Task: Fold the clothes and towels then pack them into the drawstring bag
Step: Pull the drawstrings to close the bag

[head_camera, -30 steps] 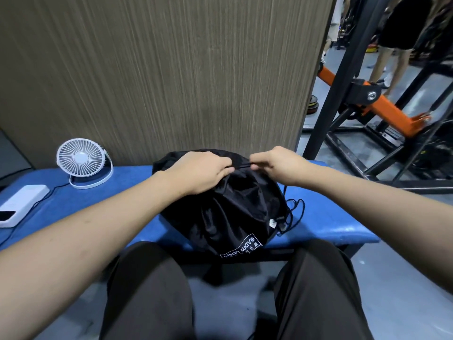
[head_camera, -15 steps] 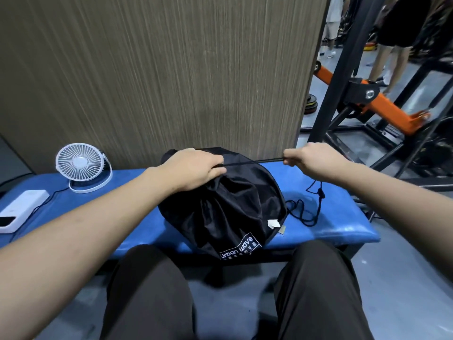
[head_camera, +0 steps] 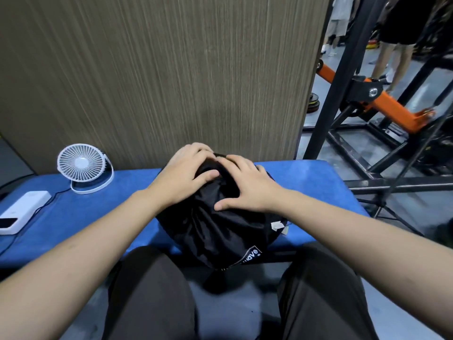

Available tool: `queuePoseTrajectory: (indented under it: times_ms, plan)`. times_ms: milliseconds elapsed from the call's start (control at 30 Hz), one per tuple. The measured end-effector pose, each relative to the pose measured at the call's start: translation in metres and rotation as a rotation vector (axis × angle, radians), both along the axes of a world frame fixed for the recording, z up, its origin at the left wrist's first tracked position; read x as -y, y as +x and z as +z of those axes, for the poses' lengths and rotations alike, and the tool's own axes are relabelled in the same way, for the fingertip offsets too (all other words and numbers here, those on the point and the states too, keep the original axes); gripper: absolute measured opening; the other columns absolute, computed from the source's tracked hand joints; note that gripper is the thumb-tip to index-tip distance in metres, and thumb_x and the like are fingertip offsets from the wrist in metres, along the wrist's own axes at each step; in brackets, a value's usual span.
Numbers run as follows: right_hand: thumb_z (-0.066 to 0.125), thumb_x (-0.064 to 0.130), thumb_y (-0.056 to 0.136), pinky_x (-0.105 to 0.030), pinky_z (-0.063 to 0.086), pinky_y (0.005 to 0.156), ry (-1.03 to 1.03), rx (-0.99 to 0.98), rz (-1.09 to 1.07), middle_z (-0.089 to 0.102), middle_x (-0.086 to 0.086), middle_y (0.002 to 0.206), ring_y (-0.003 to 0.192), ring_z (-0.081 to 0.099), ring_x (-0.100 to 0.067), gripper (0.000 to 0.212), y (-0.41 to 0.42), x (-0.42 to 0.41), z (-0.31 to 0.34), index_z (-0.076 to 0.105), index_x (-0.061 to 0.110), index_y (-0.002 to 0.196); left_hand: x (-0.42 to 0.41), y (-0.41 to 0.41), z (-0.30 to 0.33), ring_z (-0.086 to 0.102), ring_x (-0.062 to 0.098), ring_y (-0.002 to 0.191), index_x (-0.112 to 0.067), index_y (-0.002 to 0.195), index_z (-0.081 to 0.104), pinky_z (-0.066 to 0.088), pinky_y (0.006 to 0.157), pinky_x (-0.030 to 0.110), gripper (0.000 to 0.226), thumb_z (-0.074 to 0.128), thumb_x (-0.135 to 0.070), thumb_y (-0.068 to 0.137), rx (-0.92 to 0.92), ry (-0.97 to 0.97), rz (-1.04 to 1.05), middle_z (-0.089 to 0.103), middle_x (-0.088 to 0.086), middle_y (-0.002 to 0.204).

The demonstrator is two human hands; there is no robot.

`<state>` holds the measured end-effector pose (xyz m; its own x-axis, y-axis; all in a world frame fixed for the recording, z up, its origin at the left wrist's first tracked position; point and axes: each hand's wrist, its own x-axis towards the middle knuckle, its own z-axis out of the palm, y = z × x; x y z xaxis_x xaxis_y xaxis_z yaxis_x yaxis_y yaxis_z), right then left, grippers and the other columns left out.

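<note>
The black drawstring bag (head_camera: 215, 224) sat full and rounded on the blue padded bench (head_camera: 81, 212), its gathered top toward the wood-grain panel (head_camera: 171, 69) behind and its lower end, with a white printed logo patch, hanging just over the bench's near edge above the person's knees. Both hands lay on its upper part. The left hand (head_camera: 186, 170) rested over the far top of the bag, fingers spread and only gently bent over the cloth, the thumb lying flat across the fabric. The right hand (head_camera: 247, 185) pressed the bag just beside it, fingers extended toward the gathered mouth and thumb stretched out to the left along the creased cloth; neither hand curled round or pinched anything that could be seen. A small white tag (head_camera: 278, 227) stuck out at the bag's right side. On the bench to the left stood a small white fan (head_camera: 82, 165), well apart from the bag, and a white power bank (head_camera: 20, 212) lay near the left end, a thin dark cable running between them. A black and orange metal frame (head_camera: 382, 99) stood on the floor to the right
</note>
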<state>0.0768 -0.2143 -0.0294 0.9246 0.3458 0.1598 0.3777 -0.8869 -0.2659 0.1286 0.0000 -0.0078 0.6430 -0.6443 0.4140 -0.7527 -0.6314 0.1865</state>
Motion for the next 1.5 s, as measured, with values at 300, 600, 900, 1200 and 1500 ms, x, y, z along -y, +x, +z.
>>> queuePoseTrajectory:
  times_ms: [300, 600, 900, 1200, 1500]
  plan:
    - [0.069, 0.084, 0.056, -0.076, 0.007, 0.11, -0.075, -0.297, -0.247, -0.021, -0.001, 0.164, 0.151, -0.02, -0.03, 0.131, 0.037, 0.005, -0.054, -0.009, 0.045, 0.154, -0.085, 0.012, -0.088, 0.009, 0.019, 0.153, -0.052, 0.15, 0.022, 0.019, 0.122, 0.044, 0.091, 0.06, -0.077, 0.072, -0.643, -0.065, 0.407, -0.003, -0.005, 0.165]
    - [0.071, 0.083, 0.052, -0.063, 0.029, 0.108, -0.085, -0.503, -0.333, 0.031, -0.005, 0.149, 0.141, 0.029, -0.033, 0.121, 0.063, 0.0, -0.066, 0.014, 0.047, 0.152, -0.063, 0.021, -0.131, 0.034, 0.025, 0.141, -0.03, 0.155, 0.026, 0.027, 0.117, 0.036, 0.07, 0.058, -0.043, 0.094, -0.837, -0.087, 0.363, 0.036, 0.004, 0.154]
    - [0.063, 0.053, 0.084, -0.055, 0.035, 0.099, 0.064, -0.289, -0.189, 0.05, 0.001, 0.117, 0.12, 0.044, -0.027, 0.052, 0.047, -0.04, -0.073, 0.048, 0.035, 0.13, -0.057, -0.011, -0.122, 0.06, -0.006, 0.111, -0.041, 0.141, 0.035, 0.046, 0.102, 0.027, 0.069, 0.076, -0.031, 0.087, -1.076, -0.604, 0.26, 0.059, -0.019, 0.129]
    - [0.061, 0.037, 0.088, -0.039, 0.047, 0.077, 0.228, -0.19, -0.148, 0.065, -0.002, 0.104, 0.097, 0.059, -0.029, 0.018, 0.038, -0.034, -0.027, 0.048, 0.027, 0.08, -0.026, -0.006, -0.074, 0.061, 0.004, 0.111, -0.036, 0.127, 0.045, 0.047, 0.09, 0.022, 0.053, 0.075, -0.028, 0.084, -0.998, -0.728, 0.228, 0.064, -0.013, 0.119]
    - [0.068, 0.034, 0.083, -0.038, 0.05, 0.079, 0.175, -0.015, -0.386, 0.07, -0.01, 0.107, 0.101, 0.064, -0.031, 0.025, 0.014, 0.141, 0.082, 0.062, 0.016, 0.1, 0.153, 0.033, -0.002, 0.06, 0.014, 0.113, -0.033, 0.138, 0.04, 0.05, 0.093, 0.031, 0.059, 0.068, -0.049, 0.088, -0.966, -0.668, -0.082, 0.059, -0.012, 0.125]
